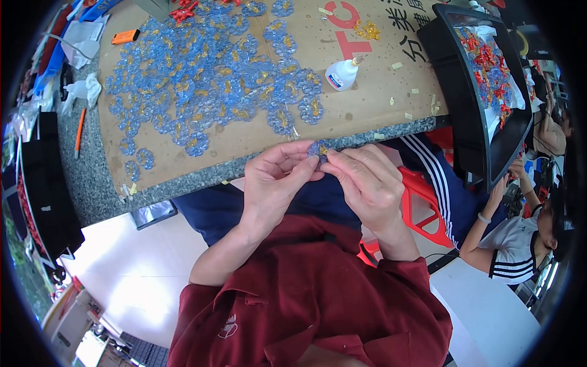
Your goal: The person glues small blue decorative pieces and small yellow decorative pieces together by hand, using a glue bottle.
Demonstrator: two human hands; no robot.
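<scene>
Just past the table's near edge, my left hand point(276, 174) pinches a small clear blue plastic flower-shaped piece point(315, 148) between thumb and forefinger. My right hand point(369, 183) closes its fingertips on the right side of the same piece, where a bit of yellow shows. The fingers cover much of it. Beyond my hands, many similar blue pieces with yellow centres point(226, 85) lie spread over a cardboard sheet point(391, 92). A white squeeze bottle with a narrow tip point(341, 74) stands to the right of them.
A black bin point(455, 92) with red and blue pieces point(489, 67) sits at the table's right end. An orange box point(125, 37) and an orange pen point(80, 133) lie leftward. Yellow pieces point(369, 31) lie at the back. Another person point(513, 238) works at far right.
</scene>
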